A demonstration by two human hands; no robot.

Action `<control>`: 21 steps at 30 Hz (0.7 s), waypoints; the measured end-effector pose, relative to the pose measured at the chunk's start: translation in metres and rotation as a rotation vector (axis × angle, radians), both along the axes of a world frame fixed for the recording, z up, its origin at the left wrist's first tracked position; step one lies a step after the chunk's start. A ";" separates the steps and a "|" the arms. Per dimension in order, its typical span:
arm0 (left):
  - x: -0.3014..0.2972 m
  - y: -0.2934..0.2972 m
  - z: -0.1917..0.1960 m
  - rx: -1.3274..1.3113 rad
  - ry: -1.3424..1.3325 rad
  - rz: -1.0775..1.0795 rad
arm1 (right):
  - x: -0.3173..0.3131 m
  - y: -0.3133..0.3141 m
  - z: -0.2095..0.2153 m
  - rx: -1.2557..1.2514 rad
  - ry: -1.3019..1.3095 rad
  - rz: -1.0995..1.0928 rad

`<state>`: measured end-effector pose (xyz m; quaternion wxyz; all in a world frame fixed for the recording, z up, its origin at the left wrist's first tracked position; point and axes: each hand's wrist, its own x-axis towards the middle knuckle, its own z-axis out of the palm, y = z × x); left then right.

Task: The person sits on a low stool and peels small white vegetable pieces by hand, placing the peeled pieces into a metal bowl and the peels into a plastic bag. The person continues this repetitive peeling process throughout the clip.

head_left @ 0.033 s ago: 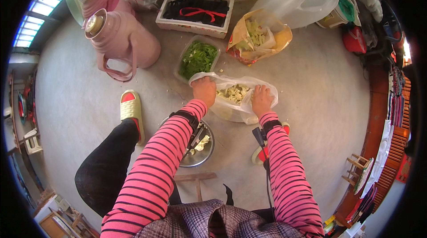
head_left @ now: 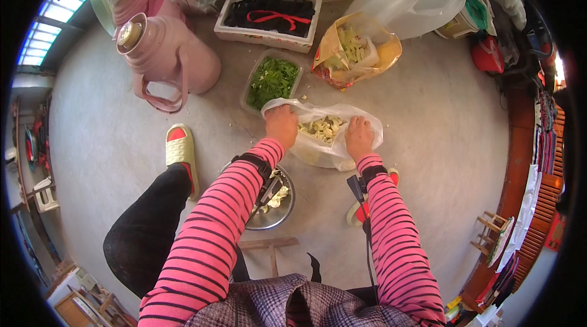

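Note:
A clear plastic bag (head_left: 333,157) sits on the floor in front of me, its mouth spread wide. Inside lie pale, chopped cauliflower-like pieces (head_left: 321,128). My left hand (head_left: 282,126) is closed on the bag's left rim, and my right hand (head_left: 359,138) grips the right rim. The fingertips of both hands are partly hidden by the plastic. Below my left forearm stands a steel bowl (head_left: 290,202) with more pale florets (head_left: 278,197) in it; my sleeve covers part of it. Just beyond my left hand is a clear tub of chopped green leaves (head_left: 273,80).
Pink thermos flasks (head_left: 183,52) stand at the far left. Behind the tub is a white foam box (head_left: 263,40) with dark contents and a red ribbon. An open yellow food bag (head_left: 351,61) lies to its right. My slippered left foot (head_left: 179,150) rests beside the work area.

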<state>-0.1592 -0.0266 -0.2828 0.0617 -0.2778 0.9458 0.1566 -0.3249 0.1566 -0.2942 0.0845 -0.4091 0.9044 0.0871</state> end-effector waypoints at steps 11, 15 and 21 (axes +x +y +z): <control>0.023 0.016 -0.011 1.114 0.432 0.155 | -0.003 -0.018 -0.013 -0.296 0.016 0.046; 0.023 0.017 -0.021 1.457 0.535 0.469 | -0.018 -0.010 -0.028 -0.336 -0.223 -0.059; 0.025 0.005 -0.036 1.467 0.381 0.607 | -0.043 0.020 -0.001 -0.553 -0.891 -0.270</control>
